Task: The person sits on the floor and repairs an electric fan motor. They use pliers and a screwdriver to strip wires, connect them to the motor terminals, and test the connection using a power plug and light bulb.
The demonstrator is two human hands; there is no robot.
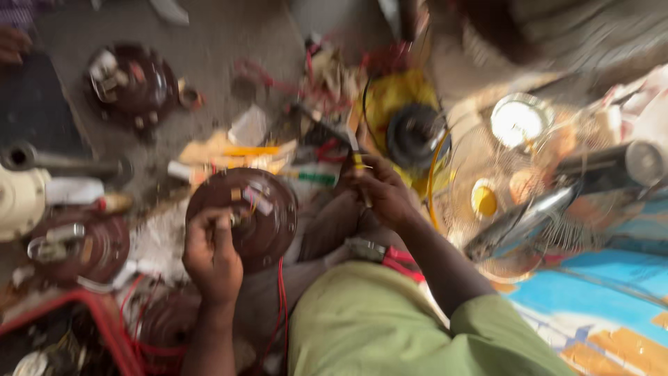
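Badly blurred throughout: left hand [211, 254] gripping round dark-brown metal motor disc [245, 214], right hand [379, 191] pinching thin yellow-tipped tool [358, 163]; red-handled pliers [390, 259] beneath, wire fan guard [515, 188] alongside.

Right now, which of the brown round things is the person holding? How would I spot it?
Find the green trouser knee at the bottom. Just above it, the left hand grips a dark brown round motor disc. Other brown discs lie around, but only this one sits in the middle, with red wires hanging from it.

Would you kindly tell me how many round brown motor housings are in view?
4: one under the left hand at, one top left, one at the left edge, one bottom left. Blur may hide others.
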